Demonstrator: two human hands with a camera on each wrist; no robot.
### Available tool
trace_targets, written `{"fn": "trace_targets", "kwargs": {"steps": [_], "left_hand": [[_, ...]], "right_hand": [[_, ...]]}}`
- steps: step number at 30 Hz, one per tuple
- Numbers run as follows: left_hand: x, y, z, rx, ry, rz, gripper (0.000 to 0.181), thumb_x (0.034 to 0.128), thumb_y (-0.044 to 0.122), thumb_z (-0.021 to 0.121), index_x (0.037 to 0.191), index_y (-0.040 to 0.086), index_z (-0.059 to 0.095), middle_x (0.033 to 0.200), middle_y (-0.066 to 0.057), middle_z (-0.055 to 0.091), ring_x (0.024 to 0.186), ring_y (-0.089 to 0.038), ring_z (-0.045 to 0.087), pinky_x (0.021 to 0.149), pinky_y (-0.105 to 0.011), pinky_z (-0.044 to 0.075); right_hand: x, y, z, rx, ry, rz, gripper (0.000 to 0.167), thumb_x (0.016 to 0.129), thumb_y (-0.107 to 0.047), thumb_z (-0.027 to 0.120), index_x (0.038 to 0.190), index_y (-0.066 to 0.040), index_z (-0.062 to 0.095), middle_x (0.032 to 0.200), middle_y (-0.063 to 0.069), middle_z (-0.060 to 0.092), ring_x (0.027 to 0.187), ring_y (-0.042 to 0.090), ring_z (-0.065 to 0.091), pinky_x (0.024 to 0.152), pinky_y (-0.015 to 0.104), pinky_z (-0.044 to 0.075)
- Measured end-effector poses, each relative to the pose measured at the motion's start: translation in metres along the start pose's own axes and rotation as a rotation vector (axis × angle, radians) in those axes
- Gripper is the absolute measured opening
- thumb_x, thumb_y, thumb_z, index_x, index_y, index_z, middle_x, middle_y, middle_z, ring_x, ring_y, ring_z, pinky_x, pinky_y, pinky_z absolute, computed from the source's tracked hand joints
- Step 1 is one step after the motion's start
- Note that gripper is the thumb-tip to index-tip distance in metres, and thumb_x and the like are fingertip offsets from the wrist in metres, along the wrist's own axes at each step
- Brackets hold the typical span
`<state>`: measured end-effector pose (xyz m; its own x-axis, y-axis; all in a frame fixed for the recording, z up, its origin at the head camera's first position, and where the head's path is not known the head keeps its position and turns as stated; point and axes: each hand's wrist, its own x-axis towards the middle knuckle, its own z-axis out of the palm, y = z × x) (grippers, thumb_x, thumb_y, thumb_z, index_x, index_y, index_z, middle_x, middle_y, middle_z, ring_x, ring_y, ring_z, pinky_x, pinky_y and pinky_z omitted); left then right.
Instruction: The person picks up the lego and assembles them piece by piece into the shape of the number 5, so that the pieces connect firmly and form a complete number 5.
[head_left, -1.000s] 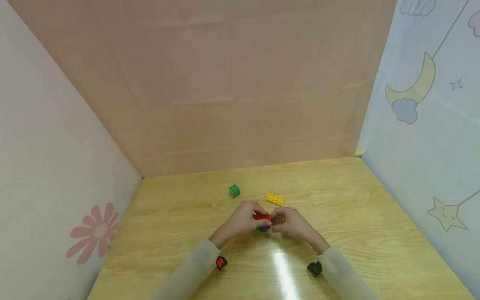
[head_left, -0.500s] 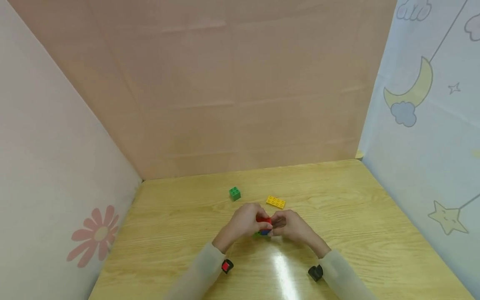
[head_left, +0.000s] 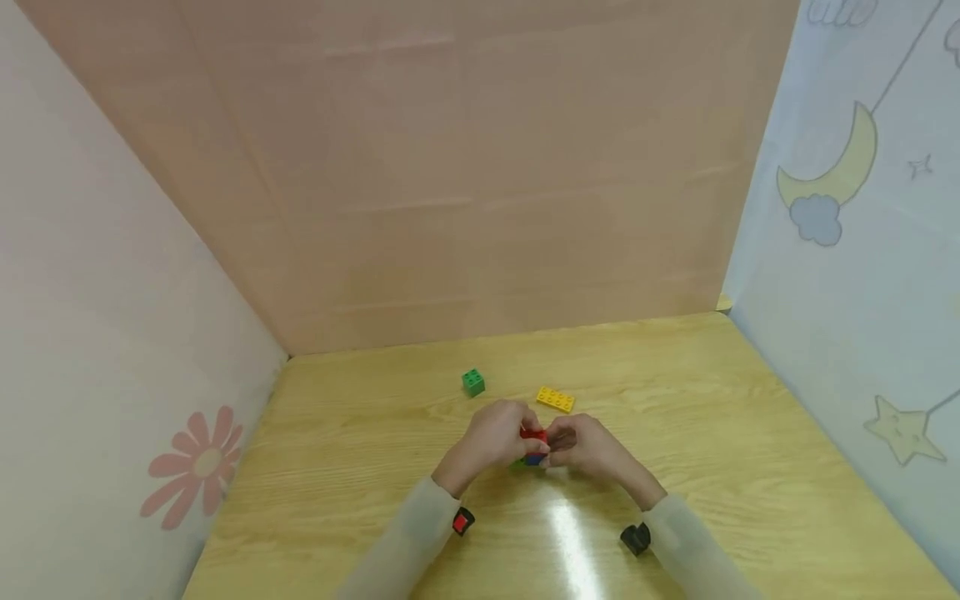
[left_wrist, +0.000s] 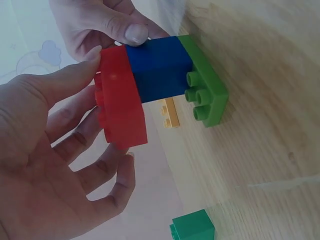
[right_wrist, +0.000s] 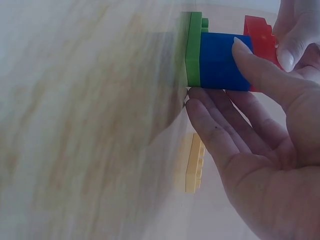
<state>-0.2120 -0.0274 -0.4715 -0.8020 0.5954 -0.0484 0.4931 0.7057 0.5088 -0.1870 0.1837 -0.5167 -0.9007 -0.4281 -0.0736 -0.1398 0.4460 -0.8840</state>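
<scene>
Between my two hands stands a small stack of toy building bricks: a flat light-green brick at the bottom, a blue brick on it, and a red brick on top. The red brick juts out past the blue one, above the green brick's bare studs. My left hand holds the red brick between thumb and fingers. My right hand pinches the blue brick, its thumb on the near side and fingers on the far side. At the table surface, the stack's underside is too hidden to tell contact.
Farther back on the wooden table sit a dark-green square brick, to the left, and a flat yellow brick, just behind the hands. A tan backdrop rises behind the table, with pale side walls left and right.
Both hands keep their hold on the stack with barely any movement. The head view shifts slightly.
</scene>
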Motion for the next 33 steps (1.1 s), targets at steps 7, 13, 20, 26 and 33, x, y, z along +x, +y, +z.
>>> {"fn": "trace_targets", "kwargs": {"steps": [7, 13, 20, 26, 33], "left_hand": [[0.0, -0.002, -0.003, 0.014, -0.005, -0.004, 0.025, 0.0903, 0.042, 0.083, 0.103, 0.02, 0.083, 0.103, 0.008, 0.078, 0.076, 0.0, 0.057, 0.063, -0.015, 0.048], [-0.003, -0.006, 0.001, -0.042, 0.021, -0.009, 0.022, 0.0911, 0.04, 0.082, 0.102, 0.02, 0.083, 0.103, 0.007, 0.077, 0.076, 0.002, 0.058, 0.062, -0.016, 0.049], [-0.004, -0.015, 0.008, -0.224, 0.045, -0.081, 0.027, 0.0892, 0.042, 0.085, 0.107, 0.021, 0.082, 0.103, 0.008, 0.078, 0.082, -0.002, 0.064, 0.068, -0.021, 0.055], [-0.008, -0.033, 0.007, -0.335, 0.093, -0.06, 0.057, 0.0904, 0.054, 0.08, 0.13, 0.013, 0.074, 0.11, 0.001, 0.076, 0.096, -0.009, 0.067, 0.08, -0.028, 0.059], [-0.008, -0.062, -0.012, -0.429, 0.259, -0.033, 0.037, 0.0972, 0.045, 0.075, 0.12, 0.016, 0.078, 0.102, 0.0, 0.076, 0.092, -0.014, 0.07, 0.078, -0.028, 0.061]], "right_hand": [[0.001, 0.0, 0.001, -0.019, -0.005, -0.018, 0.02, 0.091, -0.016, 0.084, 0.108, -0.011, 0.075, 0.115, 0.009, 0.078, 0.108, 0.026, 0.076, 0.09, 0.032, 0.064], [0.0, -0.001, 0.003, -0.042, -0.004, -0.09, 0.03, 0.092, -0.02, 0.083, 0.118, -0.01, 0.074, 0.121, 0.012, 0.077, 0.11, 0.03, 0.075, 0.093, 0.037, 0.064], [0.0, -0.003, 0.006, -0.053, 0.023, -0.097, 0.025, 0.092, -0.025, 0.083, 0.114, -0.016, 0.075, 0.117, 0.007, 0.078, 0.107, 0.023, 0.076, 0.092, 0.031, 0.063], [-0.002, -0.004, 0.006, -0.064, 0.07, -0.071, 0.033, 0.092, -0.027, 0.084, 0.119, -0.011, 0.074, 0.117, 0.009, 0.078, 0.108, 0.025, 0.076, 0.093, 0.035, 0.064], [-0.004, -0.004, 0.006, -0.028, 0.108, -0.083, 0.051, 0.092, -0.026, 0.083, 0.131, 0.004, 0.068, 0.125, 0.019, 0.075, 0.113, 0.033, 0.074, 0.093, 0.038, 0.064]]}}
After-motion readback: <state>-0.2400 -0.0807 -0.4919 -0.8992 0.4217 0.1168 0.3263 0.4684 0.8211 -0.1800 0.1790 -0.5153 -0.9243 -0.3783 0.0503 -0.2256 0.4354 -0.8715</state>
